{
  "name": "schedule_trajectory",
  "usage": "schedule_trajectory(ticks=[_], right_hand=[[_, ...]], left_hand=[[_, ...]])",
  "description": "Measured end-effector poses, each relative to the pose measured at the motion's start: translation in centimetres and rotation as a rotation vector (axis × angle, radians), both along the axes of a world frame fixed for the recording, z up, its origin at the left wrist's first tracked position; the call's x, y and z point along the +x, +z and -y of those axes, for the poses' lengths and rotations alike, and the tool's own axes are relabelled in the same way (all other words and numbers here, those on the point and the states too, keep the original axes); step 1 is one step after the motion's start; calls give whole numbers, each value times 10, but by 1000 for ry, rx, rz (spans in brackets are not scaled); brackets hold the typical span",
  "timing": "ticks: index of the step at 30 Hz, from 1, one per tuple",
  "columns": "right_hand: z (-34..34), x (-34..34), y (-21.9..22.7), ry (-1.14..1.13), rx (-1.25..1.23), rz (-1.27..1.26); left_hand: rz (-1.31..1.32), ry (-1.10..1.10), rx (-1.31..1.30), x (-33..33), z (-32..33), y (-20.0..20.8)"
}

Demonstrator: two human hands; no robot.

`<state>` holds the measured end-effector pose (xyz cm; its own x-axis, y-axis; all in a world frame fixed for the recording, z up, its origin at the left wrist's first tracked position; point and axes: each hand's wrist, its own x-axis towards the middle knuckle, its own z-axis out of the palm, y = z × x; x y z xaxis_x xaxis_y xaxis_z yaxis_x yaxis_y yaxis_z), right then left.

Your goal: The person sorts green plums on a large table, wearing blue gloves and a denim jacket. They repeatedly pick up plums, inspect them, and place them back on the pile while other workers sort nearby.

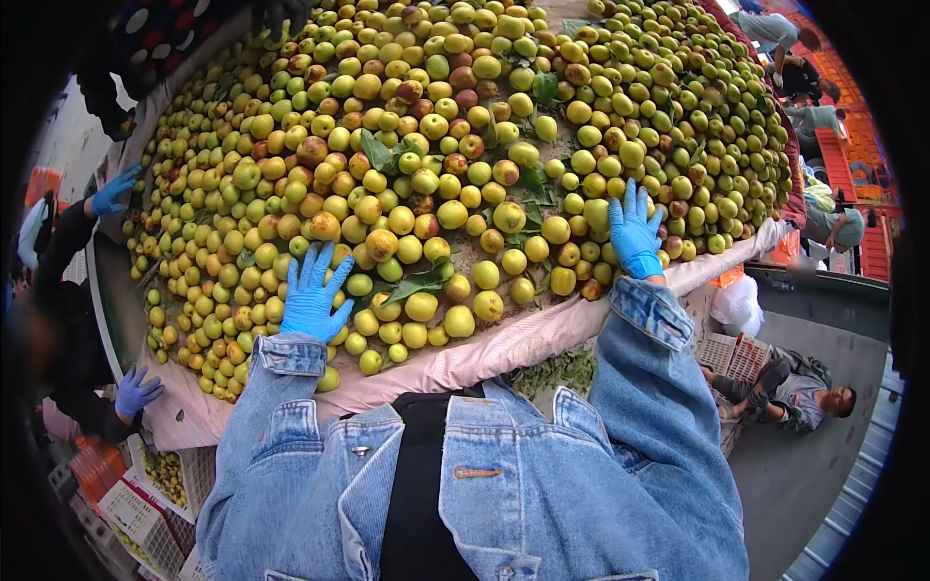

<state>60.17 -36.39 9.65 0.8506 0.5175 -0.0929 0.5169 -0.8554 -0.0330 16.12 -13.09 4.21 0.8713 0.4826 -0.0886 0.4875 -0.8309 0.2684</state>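
A broad heap of small round fruit, yellow-green with reddish-brown patches and looking like fresh jujubes, spreads in front of me. Green leaves lie among the fruit. My left hand, in a blue glove, rests palm down on the heap's near side, its fingers spread and holding nothing. Farther right, my right hand, gloved the same way, lies on the fruit with fingers stretched out. Both palms are hidden, as is the fruit right under them. Pale pink cloth borders the heap on my side.
A co-worker at the left has one blue-gloved hand at the heap's edge and a purple-gloved hand below it. Crates stand at lower left. Someone sits on the ground at right; other people and orange crates are beyond.
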Motion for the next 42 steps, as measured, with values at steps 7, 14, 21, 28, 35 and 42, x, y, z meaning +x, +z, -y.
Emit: schedule_trajectory(ticks=[7, 14, 21, 28, 35, 42], right_hand=[[-49, -124, 13, 483, -178, -206], [-39, -156, 27, 735, 123, -405], [-53, -210, -6, 967, -30, -499], [-52, -197, 4, 943, -286, -470], [-60, -240, -16, 890, -260, -722], [-86, -296, -38, 895, 229, -1079]], left_hand=[[-228, 110, 108, -43, -22, -6], [56, 344, -19, -64, -7, 24], [-212, -17, -95, -61, 33, 13], [-384, 148, -102, -120, -4, 22], [-132, 337, -149, -141, 18, 28], [-329, 499, -305, -168, 18, 32]])
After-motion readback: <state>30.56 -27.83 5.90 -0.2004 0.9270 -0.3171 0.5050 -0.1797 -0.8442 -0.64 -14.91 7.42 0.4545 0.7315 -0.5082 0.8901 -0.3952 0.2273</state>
